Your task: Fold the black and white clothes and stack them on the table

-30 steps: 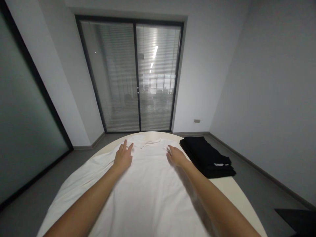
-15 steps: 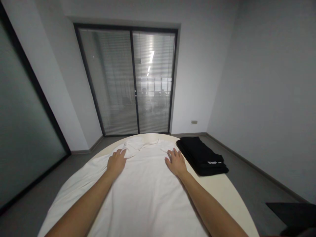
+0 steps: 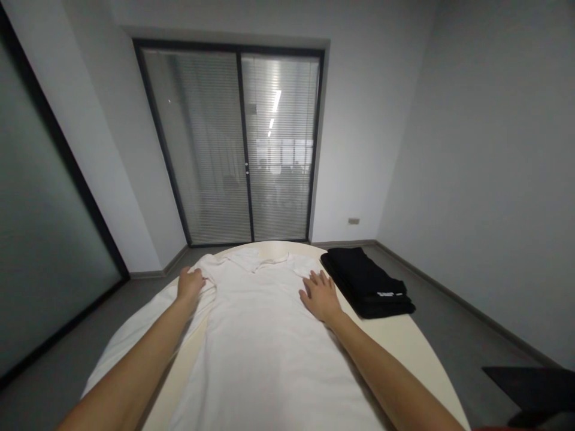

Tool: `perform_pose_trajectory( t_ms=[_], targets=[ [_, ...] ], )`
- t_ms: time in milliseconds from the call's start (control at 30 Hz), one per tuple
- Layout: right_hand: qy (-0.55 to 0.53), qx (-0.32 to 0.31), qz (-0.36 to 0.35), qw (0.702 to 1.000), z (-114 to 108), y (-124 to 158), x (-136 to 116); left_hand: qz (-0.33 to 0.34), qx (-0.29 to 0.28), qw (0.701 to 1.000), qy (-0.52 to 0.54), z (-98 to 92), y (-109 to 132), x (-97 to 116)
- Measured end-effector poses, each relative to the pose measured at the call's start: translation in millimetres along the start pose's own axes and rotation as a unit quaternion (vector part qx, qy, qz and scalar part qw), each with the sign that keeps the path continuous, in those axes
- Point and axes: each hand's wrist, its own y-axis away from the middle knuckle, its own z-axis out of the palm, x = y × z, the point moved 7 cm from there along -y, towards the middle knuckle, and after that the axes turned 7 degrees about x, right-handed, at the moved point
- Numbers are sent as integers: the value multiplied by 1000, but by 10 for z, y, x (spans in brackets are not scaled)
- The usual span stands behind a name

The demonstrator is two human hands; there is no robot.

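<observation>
While one side is held, a white shirt (image 3: 260, 341) is spread on the round desk (image 3: 411, 353)

As its left sleeve is pinched by the left hand (image 3: 190, 285), the grip there is closed on the cloth. The right hand (image 3: 320, 296) is laid on the far right part of the shirt with its fingers spread, and nothing is held in that grip. The shirt is set in the middle of the desk, with its neck at the far end. More white cloth (image 3: 130, 338) is seen at the left; whether it is joined to the shirt cannot be told. To the right of the right hand, folded black clothes (image 3: 366, 284) are stacked near the edge. Beyond the desk, a glass door (image 3: 215, 149) is covered by blinds.
</observation>
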Motion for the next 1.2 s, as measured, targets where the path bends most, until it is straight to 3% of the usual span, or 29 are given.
perform_pose_trajectory(
  t_ms=[133,300,433,567,667,767,900,1000,1067,1200],
  targets=[
    [-13,-2,8,1000,-58,16,-240,174,-17,977,-123,31,391,201],
    [-43,-61,13,997,123,176,-389,300,-135,910,-252,95,1004,-17],
    [-76,-63,-16,995,183,218,-294,366,-174,858,-314,-31,1111,-151],
    [-112,-73,-47,990,193,176,-187,444,-175,792,-382,-80,1059,-72],
    [-108,-81,-63,989,175,151,-188,445,-162,790,-389,-66,1088,35],
    [-65,-69,-54,994,77,134,-260,451,-175,794,-367,11,1281,135],
    [-76,-13,-91,993,-210,194,-598,468,-217,791,-328,147,1540,177],
    [-179,-55,-229,955,-365,465,-1066,469,-237,791,-314,233,1562,121],
    [-239,-102,-346,901,-447,787,-1370,471,-246,791,-303,274,1524,60],
    [-290,-131,-493,810,-483,1463,-1715,477,-255,793,-281,317,1445,-76]
  ],
)
